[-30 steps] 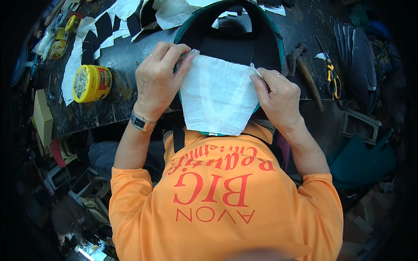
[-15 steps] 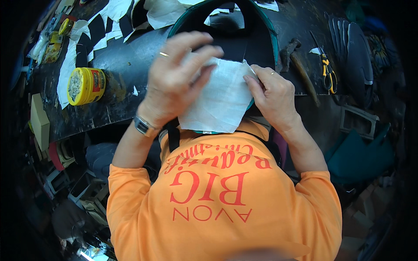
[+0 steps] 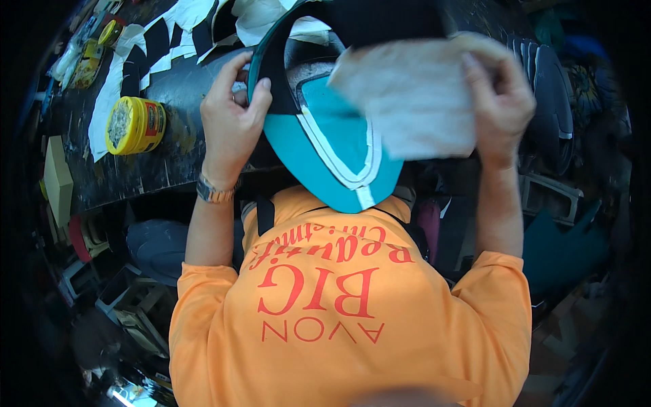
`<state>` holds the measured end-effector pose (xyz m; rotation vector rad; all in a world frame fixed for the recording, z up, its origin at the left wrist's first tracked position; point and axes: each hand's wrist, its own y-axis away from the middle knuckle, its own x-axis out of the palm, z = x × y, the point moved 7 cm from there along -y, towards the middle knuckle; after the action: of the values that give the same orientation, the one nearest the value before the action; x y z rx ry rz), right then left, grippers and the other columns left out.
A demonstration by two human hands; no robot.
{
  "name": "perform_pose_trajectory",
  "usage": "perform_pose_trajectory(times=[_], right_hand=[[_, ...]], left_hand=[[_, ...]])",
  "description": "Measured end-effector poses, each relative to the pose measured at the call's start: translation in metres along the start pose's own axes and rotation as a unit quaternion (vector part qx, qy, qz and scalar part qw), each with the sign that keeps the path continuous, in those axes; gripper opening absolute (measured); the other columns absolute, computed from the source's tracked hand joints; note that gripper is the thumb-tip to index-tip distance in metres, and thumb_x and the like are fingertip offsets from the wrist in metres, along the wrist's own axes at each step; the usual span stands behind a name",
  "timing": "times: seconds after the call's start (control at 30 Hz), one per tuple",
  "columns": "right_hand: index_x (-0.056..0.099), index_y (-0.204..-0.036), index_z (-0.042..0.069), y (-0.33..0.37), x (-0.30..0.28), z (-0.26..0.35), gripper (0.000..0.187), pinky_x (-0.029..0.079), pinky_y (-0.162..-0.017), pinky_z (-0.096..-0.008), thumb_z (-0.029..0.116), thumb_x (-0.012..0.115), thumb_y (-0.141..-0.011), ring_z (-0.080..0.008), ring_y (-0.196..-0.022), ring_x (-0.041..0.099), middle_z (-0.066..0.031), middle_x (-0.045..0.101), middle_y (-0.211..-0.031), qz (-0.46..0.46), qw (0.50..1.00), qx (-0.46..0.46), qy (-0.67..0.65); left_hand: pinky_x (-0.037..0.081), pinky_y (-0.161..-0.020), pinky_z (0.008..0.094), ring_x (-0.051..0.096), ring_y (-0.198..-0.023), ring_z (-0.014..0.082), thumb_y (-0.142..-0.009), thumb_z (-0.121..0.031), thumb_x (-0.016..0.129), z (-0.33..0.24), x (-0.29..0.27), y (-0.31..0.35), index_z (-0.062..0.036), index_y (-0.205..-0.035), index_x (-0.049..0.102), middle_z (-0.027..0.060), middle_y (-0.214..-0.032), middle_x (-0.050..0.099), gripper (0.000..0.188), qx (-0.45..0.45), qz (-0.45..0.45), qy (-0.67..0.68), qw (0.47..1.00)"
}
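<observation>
We see the left hand (image 3: 230,112) gripping the rim of the teal and black panel (image 3: 325,146). The right hand (image 3: 502,102) pinches the white fabric sheet (image 3: 407,102), apparently lifted clear, above and right of the panel, whose long axis points toward the body.

**Count of things in view**

There were two hands, one teal-and-black bag panel (image 3: 325,156), one white cloth piece (image 3: 413,102), one yellow tub (image 3: 133,125) at left on the tabletop (image 3: 135,176), and several white scraps (image 3: 108,102) far left.

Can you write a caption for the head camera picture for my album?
Left hand grips a teal-and-black bag piece while right hand lifts a white fabric sheet beside a yellow tub.
</observation>
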<state>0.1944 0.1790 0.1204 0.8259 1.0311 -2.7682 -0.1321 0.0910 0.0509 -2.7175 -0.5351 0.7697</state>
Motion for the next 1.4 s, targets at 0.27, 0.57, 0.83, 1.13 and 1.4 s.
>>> perform_pose_trajectory(times=[0.27, 0.57, 0.83, 1.13, 1.4], right_hand=[[0.051, -0.141, 0.007, -0.066, 0.01, -0.119, 0.07, 0.052, -0.079, -0.0308, -0.007, 0.053, -0.073, -0.018, -0.089, 0.065, -0.0125, 0.068, -0.105, 0.078, 0.984, 0.125, 0.098], [0.064, -0.132, 0.011, -0.049, 0.063, -0.072, 0.044, 0.055, -0.087, -0.0305, 0.018, 0.075, -0.091, -0.0193, -0.101, 0.069, -0.0092, 0.072, -0.11, 0.019, 0.983, -0.029, 0.181], [0.075, -0.11, 0.007, -0.001, 0.112, -0.072, 0.024, 0.049, -0.067, -0.0223, 0.025, 0.074, -0.093, -0.0062, -0.081, 0.061, -0.0006, 0.071, -0.095, 0.248, 0.861, 0.332, -0.294], [0.074, -0.102, 0.005, 0.005, 0.123, -0.073, 0.02, 0.05, -0.07, -0.0225, 0.019, 0.076, -0.088, -0.0107, -0.084, 0.063, -0.0023, 0.07, -0.092, 0.197, 0.763, 0.424, -0.446], [0.075, -0.095, 0.005, 0.008, 0.126, -0.067, 0.018, 0.048, -0.066, -0.0234, 0.021, 0.078, -0.086, -0.0087, -0.078, 0.059, 0.0011, 0.067, -0.086, 0.238, 0.791, 0.399, -0.399]], left_hand=[[0.037, -0.049, 0.0189, 0.046, -0.053, 0.0024, -0.087, -0.01, 0.079, -0.052, -0.018, 0.036, -0.0049, -0.123, 0.064, -0.0021, -0.068, 0.054, 0.04, -0.051, 0.055, -0.001, 0.997], [0.056, -0.086, 0.0335, 0.068, -0.1, 0.0256, -0.091, -0.013, 0.073, -0.11, 0.035, -0.051, -0.0073, -0.12, 0.069, 0.01, -0.115, 0.068, 0.03, 0.382, 0.175, -0.158, 0.894], [0.053, -0.098, 0.0339, 0.066, -0.113, 0.0226, -0.091, -0.017, 0.072, -0.078, 0.114, -0.059, -0.0116, -0.123, 0.069, 0.0084, -0.126, 0.067, 0.032, 0.402, 0.225, -0.345, 0.818], [0.048, -0.088, 0.0369, 0.059, -0.097, 0.0249, -0.084, -0.016, 0.063, -0.113, 0.078, -0.052, -0.0088, -0.092, 0.067, 0.0045, -0.096, 0.06, 0.011, 0.524, 0.166, -0.217, 0.807], [0.055, -0.076, 0.0348, 0.069, -0.086, 0.0212, -0.095, -0.015, 0.067, -0.087, 0.103, -0.051, -0.0091, -0.107, 0.067, 0.0085, -0.096, 0.066, 0.014, 0.433, 0.237, -0.32, 0.809]])
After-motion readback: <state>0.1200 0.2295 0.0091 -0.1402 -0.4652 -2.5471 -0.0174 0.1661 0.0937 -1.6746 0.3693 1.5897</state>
